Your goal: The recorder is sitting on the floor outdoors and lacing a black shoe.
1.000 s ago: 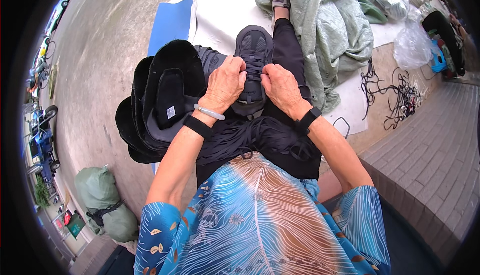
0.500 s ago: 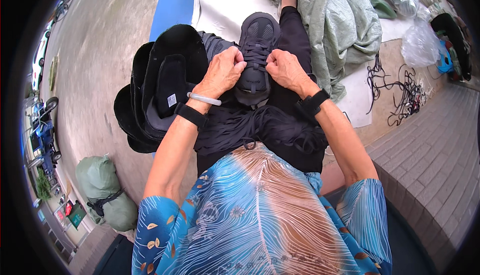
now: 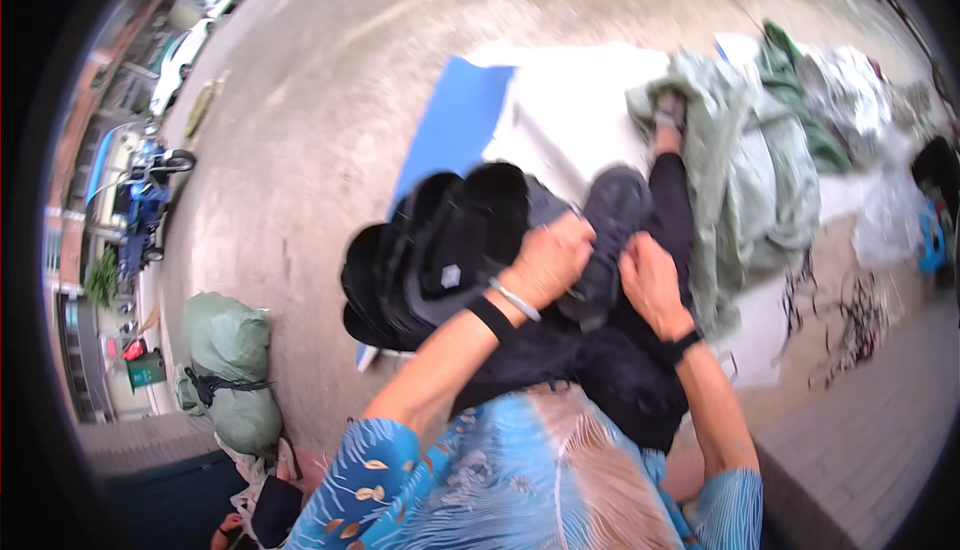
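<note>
A dark grey lace-up shoe [image 3: 612,212] rests on my lap, its toe pointing away from me. My left hand [image 3: 556,258] is closed at the shoe's left side, fingers pinched by the lacing. On the opposite side my right hand [image 3: 650,278] is curled closed, also beside the laces. Both appear to grip the shoelace, though blur hides the strands between the fingers. To the left of my left hand lies a stack of black shoe uppers [image 3: 440,250], one bearing a small white label. Dark laces lie bunched across my lap, blurred into the trousers.
A white sheet [image 3: 570,100] and a blue board [image 3: 455,125] lie on the ground ahead. Green woven sacking [image 3: 755,190] covers the right side, near a clear plastic bag [image 3: 890,225] and tangled black cords [image 3: 850,320]. A tied green sack [image 3: 230,370] stands at left.
The whole view has swung left, so the scene sits farther right and lower, with blur. Both hands stay closed at the sides of the shoe.
</note>
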Available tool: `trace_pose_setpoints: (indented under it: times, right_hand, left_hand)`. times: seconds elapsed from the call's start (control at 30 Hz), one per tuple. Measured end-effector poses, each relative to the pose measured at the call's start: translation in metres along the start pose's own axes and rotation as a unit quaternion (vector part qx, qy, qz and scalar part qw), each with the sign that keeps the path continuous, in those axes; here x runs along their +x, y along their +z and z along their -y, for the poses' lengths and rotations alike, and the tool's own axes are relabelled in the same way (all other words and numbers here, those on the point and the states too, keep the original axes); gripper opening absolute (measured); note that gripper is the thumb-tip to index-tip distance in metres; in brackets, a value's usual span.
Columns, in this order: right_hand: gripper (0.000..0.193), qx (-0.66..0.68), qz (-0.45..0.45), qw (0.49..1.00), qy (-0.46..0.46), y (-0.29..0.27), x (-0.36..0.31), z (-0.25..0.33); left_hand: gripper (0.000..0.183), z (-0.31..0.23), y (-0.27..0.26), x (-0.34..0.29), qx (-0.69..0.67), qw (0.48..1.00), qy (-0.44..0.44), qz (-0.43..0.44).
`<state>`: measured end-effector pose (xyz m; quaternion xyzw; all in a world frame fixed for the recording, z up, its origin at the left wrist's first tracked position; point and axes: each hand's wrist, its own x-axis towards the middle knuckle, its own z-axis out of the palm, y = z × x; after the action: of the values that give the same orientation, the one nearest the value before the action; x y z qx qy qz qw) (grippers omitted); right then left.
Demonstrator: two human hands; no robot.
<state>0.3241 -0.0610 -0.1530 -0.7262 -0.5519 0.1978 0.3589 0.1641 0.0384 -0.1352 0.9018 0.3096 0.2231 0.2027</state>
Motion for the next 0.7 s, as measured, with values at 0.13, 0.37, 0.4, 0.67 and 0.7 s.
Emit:
trace_pose_setpoints:
  times: [0.13,0.37,0.4,0.67,0.7]
  right_hand:
    - [0.022,-0.066,0.048,0.994,-0.072,-0.02,-0.009,0.03]
    - [0.034,-0.171,0.112,0.976,-0.076,-0.01,-0.023,0.036]
    - [0.033,-0.186,0.115,0.973,-0.074,-0.008,-0.024,0.034]
    - [0.035,-0.22,0.083,0.964,-0.122,-0.002,-0.027,0.027]
    - [0.037,-0.224,0.087,0.963,-0.12,-0.001,-0.028,0.026]
  left_hand:
    - [0.009,-0.008,0.003,-0.004,0.044,0.999,-0.005,0.018]
    - [0.007,-0.006,0.013,-0.005,0.151,0.983,0.062,0.081]
    - [0.007,-0.005,0.014,-0.005,0.15,0.982,0.059,0.096]
    - [0.016,0.001,0.013,-0.008,0.036,0.996,0.052,0.069]
    - [0.016,0.001,0.014,-0.009,0.032,0.996,0.046,0.068]
